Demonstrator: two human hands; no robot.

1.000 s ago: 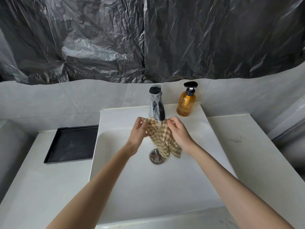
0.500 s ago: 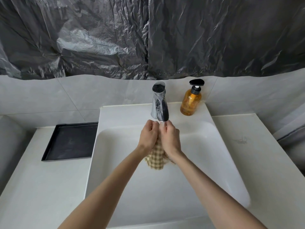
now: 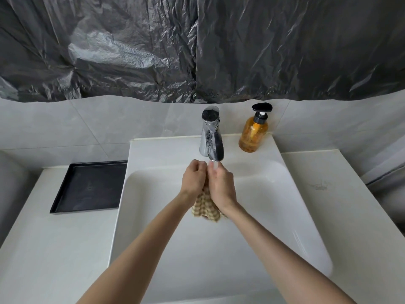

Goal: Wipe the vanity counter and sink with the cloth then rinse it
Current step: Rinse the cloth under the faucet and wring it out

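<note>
Rinsing looks like the step in hand. The person has the tan checked cloth (image 3: 206,208) bunched up directly below the spout of the chrome faucet (image 3: 211,137), over the white sink (image 3: 197,260). The left hand (image 3: 194,179) has its fingers curled tight round the top of the cloth. The right hand (image 3: 221,186) is pressed up against it, also wrapped round the fabric. So both hands are clenched on the cloth, with the loose end hanging out below the wrists, in front of the faucet.

The next move probably calls for rubbing or wringing the bundle under the flow. It should stay low in the basin so nothing splashes onto the vanity counter (image 3: 350,216) to the right of the faucet. That would be followed by a firm twist to squeeze it out.

Some things are hard to make out:
- There's a pale streak (image 3: 215,165) just under the spout that is probably running water, but it's faint.
- The drain is hidden behind the hands and cloth.
- How much cloth is balled up inside the fists doesn't show.
- A greyish smudge (image 3: 320,185) sits on the counter well right of the faucet. It could be dirt or just veining in the stone.
- Both forearms are cut off at the bottom edge.

An amber soap pump bottle (image 3: 253,133) stands just right of the faucet, and a black tray (image 3: 87,187) lies off to its left.
</note>
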